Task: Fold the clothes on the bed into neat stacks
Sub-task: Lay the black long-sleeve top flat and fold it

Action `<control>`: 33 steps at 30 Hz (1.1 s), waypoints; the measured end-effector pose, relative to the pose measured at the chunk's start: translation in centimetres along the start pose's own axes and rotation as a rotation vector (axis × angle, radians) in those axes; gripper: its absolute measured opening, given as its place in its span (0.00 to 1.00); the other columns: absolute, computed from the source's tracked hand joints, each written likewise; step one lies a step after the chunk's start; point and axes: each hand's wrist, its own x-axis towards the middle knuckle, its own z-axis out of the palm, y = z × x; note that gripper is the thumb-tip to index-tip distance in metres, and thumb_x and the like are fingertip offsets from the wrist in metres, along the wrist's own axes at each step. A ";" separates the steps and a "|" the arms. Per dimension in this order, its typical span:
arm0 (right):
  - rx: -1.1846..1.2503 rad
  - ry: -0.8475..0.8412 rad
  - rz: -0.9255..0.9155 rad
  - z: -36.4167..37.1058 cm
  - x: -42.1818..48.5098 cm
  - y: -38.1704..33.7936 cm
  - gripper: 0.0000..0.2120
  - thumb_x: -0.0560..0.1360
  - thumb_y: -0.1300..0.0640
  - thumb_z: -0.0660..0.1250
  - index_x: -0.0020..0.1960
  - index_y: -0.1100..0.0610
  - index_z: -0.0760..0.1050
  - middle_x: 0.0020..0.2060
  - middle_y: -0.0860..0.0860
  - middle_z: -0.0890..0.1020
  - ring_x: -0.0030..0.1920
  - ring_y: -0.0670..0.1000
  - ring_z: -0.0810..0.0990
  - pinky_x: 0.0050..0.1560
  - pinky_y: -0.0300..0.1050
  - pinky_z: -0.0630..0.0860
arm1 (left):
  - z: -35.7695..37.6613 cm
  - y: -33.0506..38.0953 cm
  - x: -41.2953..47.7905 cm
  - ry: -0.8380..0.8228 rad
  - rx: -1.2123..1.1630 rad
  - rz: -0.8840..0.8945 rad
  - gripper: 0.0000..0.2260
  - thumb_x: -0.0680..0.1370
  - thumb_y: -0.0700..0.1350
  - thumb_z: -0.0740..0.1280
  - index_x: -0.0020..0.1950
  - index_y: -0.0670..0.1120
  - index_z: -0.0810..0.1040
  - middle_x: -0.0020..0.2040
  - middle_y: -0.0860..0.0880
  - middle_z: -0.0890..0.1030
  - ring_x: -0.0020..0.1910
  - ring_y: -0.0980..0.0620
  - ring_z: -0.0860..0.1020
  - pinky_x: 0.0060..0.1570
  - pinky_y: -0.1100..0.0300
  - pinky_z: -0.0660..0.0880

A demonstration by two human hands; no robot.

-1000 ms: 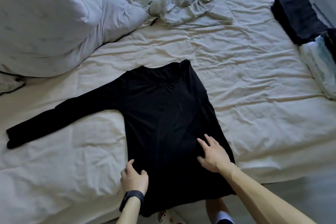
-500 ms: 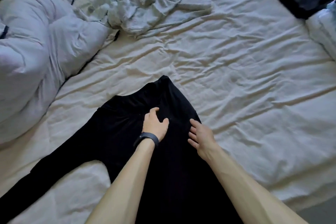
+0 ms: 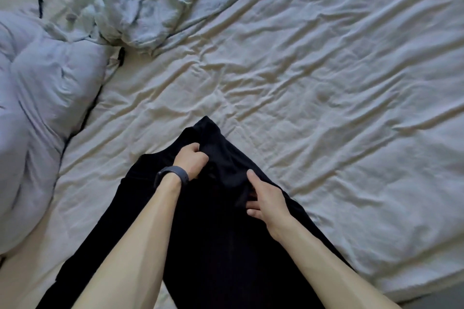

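Observation:
A black long-sleeved top (image 3: 221,246) lies on the cream bed sheet (image 3: 313,113), collar end pointing away from me, one side folded over the body. My left hand (image 3: 192,162), with a dark band on its wrist, is curled and grips the fabric near the collar. My right hand (image 3: 266,199) pinches a fold of the top just right of the middle, thumb on top and fingers tucked under the cloth. The left sleeve runs out of view at the bottom left under my forearm.
A crumpled pale grey-green garment (image 3: 150,5) lies at the far side of the bed. A bulky light duvet (image 3: 42,118) is heaped along the left edge. Wrinkled bare sheet stretches to the right; the bed's near edge (image 3: 426,293) shows at bottom right.
I have leaned closer over the bed, and the view has shifted up. Both hands moved from the hem up to the collar area. The flat hands have curled and taken hold of the fabric.

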 end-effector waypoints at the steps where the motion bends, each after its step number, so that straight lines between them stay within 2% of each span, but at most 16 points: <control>1: 0.129 0.002 0.065 0.4 0.0 -0.4 0.21 0.76 0.37 0.70 0.54 0.54 0.84 0.47 0.48 0.88 0.47 0.53 0.88 0.49 0.49 0.85 | -0.3 0.0 0.1 -0.042 0.012 -0.019 0.06 0.67 0.35 0.59 0.37 0.45 0.71 0.30 0.49 0.71 0.31 0.48 0.71 0.31 0.57 0.67; 3: 0.314 -0.017 0.171 1.0 0.4 -0.8 0.18 0.77 0.41 0.72 0.56 0.54 0.83 0.48 0.51 0.88 0.48 0.55 0.88 0.55 0.54 0.84 | -0.9 -0.2 0.3 -0.154 0.069 -0.074 0.10 0.64 0.39 0.59 0.40 0.46 0.77 0.27 0.50 0.76 0.27 0.49 0.74 0.28 0.60 0.70; 5: 0.384 -0.020 0.188 1.4 0.7 -0.8 0.15 0.78 0.48 0.73 0.57 0.58 0.83 0.49 0.54 0.88 0.51 0.56 0.87 0.57 0.56 0.83 | -1.9 -0.8 0.5 -0.245 0.226 -0.103 0.11 0.64 0.40 0.58 0.40 0.47 0.79 0.25 0.50 0.77 0.24 0.50 0.74 0.26 0.62 0.68; 7: 0.316 0.045 0.138 1.3 1.1 -0.2 0.11 0.78 0.53 0.73 0.55 0.59 0.82 0.49 0.53 0.88 0.51 0.54 0.86 0.52 0.51 0.83 | -3.0 -1.0 0.6 -0.296 0.358 -0.113 0.12 0.65 0.38 0.59 0.38 0.50 0.80 0.26 0.48 0.77 0.23 0.51 0.73 0.25 0.63 0.66; 9: 0.158 0.102 0.076 1.3 0.9 0.6 0.07 0.76 0.55 0.74 0.51 0.58 0.83 0.47 0.53 0.88 0.47 0.52 0.86 0.42 0.45 0.82 | -3.5 -0.4 0.4 -0.292 0.298 -0.141 0.11 0.61 0.40 0.61 0.37 0.51 0.78 0.31 0.49 0.76 0.30 0.50 0.74 0.30 0.62 0.67; 11: 0.021 0.131 0.025 1.3 0.9 1.3 0.09 0.75 0.53 0.75 0.45 0.59 0.83 0.47 0.55 0.88 0.44 0.51 0.86 0.42 0.44 0.82 | -3.5 0.4 0.7 -0.254 0.071 -0.155 0.13 0.60 0.46 0.68 0.43 0.54 0.76 0.39 0.52 0.77 0.38 0.51 0.75 0.37 0.59 0.70; 13: 0.023 0.142 0.016 1.4 0.6 1.3 0.16 0.74 0.44 0.75 0.42 0.58 0.81 0.45 0.54 0.87 0.46 0.52 0.87 0.45 0.46 0.83 | -3.1 1.3 1.2 -0.210 -0.082 -0.134 0.19 0.64 0.60 0.74 0.50 0.54 0.77 0.46 0.53 0.78 0.43 0.52 0.77 0.40 0.57 0.72; 15: 0.158 0.158 0.072 1.3 0.4 0.5 0.19 0.74 0.36 0.72 0.46 0.53 0.81 0.43 0.49 0.88 0.45 0.50 0.87 0.41 0.45 0.82 | -2.5 2.2 1.7 -0.119 -0.049 -0.072 0.24 0.70 0.70 0.69 0.47 0.50 0.76 0.43 0.51 0.77 0.41 0.50 0.77 0.39 0.56 0.73; 17: 0.258 0.182 0.122 1.2 0.5 -0.1 0.16 0.76 0.38 0.71 0.49 0.52 0.81 0.40 0.48 0.88 0.39 0.48 0.87 0.36 0.43 0.82 | -1.9 2.7 2.3 0.021 0.051 -0.004 0.21 0.73 0.67 0.68 0.38 0.49 0.73 0.36 0.47 0.77 0.36 0.47 0.76 0.39 0.54 0.73; 19: 0.335 0.164 0.116 1.0 0.8 -0.2 0.13 0.78 0.46 0.71 0.53 0.56 0.81 0.40 0.49 0.88 0.39 0.48 0.88 0.34 0.41 0.82 | -1.5 3.0 2.9 0.077 0.071 0.020 0.14 0.77 0.54 0.70 0.34 0.52 0.73 0.36 0.45 0.78 0.35 0.46 0.76 0.40 0.51 0.75; 21: 0.434 0.114 0.086 0.8 1.0 -0.4 0.13 0.80 0.49 0.70 0.57 0.58 0.81 0.45 0.51 0.88 0.44 0.49 0.88 0.38 0.42 0.81 | -1.3 3.3 3.2 0.043 -0.041 -0.013 0.12 0.78 0.46 0.69 0.36 0.55 0.73 0.37 0.46 0.78 0.33 0.47 0.74 0.39 0.53 0.73; 24: 0.612 0.062 0.062 -0.1 1.4 -0.7 0.14 0.80 0.48 0.70 0.60 0.56 0.81 0.50 0.53 0.88 0.52 0.52 0.87 0.47 0.45 0.81 | -1.5 3.8 3.5 0.006 -0.376 -0.032 0.01 0.80 0.50 0.69 0.48 0.56 0.79 0.43 0.54 0.81 0.40 0.55 0.78 0.37 0.60 0.74; 26: 0.711 0.039 0.066 -0.5 1.6 -0.7 0.16 0.78 0.48 0.71 0.61 0.57 0.80 0.53 0.55 0.87 0.57 0.54 0.85 0.57 0.50 0.80 | -1.7 4.1 3.9 -0.031 -0.623 -0.044 0.06 0.79 0.48 0.70 0.56 0.52 0.82 0.46 0.54 0.83 0.45 0.55 0.81 0.38 0.61 0.76; 28: 0.734 0.003 0.066 -0.7 1.7 -0.6 0.17 0.77 0.49 0.73 0.61 0.57 0.80 0.55 0.55 0.86 0.58 0.54 0.85 0.63 0.51 0.78 | -1.6 4.3 4.5 -0.059 -0.655 -0.024 0.11 0.79 0.45 0.71 0.61 0.50 0.81 0.50 0.52 0.84 0.47 0.54 0.82 0.41 0.60 0.78; 30: 0.712 -0.025 0.060 -0.5 1.8 -0.5 0.17 0.77 0.50 0.73 0.61 0.57 0.81 0.56 0.53 0.86 0.56 0.52 0.86 0.61 0.49 0.78 | -1.0 4.6 5.0 -0.054 -0.639 -0.019 0.12 0.78 0.43 0.72 0.61 0.50 0.80 0.52 0.52 0.84 0.47 0.55 0.83 0.40 0.62 0.78; 33: 0.660 0.023 0.037 -0.3 2.0 -0.3 0.16 0.77 0.53 0.74 0.60 0.61 0.80 0.55 0.54 0.87 0.54 0.52 0.86 0.58 0.49 0.79 | 0.1 5.3 5.8 -0.016 -0.644 -0.011 0.09 0.77 0.42 0.74 0.54 0.53 0.80 0.50 0.53 0.83 0.39 0.59 0.83 0.29 0.67 0.76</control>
